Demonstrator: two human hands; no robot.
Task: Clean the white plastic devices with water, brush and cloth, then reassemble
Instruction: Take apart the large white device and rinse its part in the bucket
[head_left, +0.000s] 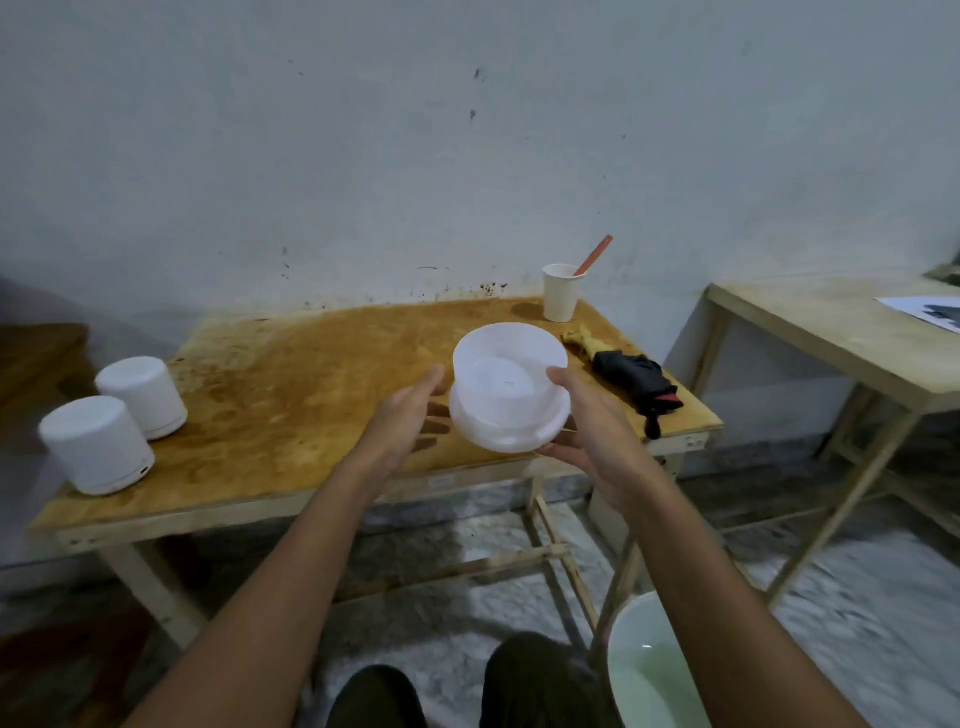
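An open white plastic device part (509, 387), a round translucent tub on a wider white base, is held in the air above the table's front edge. My right hand (587, 431) grips it from the right and underneath, thumb over its rim. Just left of it is my left hand (410, 415), fingers straight; contact with the part is unclear. Two closed white cylindrical devices (96, 444) (143, 389) stand on the left end of the stained wooden table (311, 395). A paper cup (561, 293) with an orange-handled brush (595, 257) stands at the back right.
A yellowish cloth (584, 343) and a black folded umbrella (641, 382) lie at the table's right edge. A white basin of water (649, 670) sits on the floor at lower right. A second wooden table (831, 332) with a paper stands to the right.
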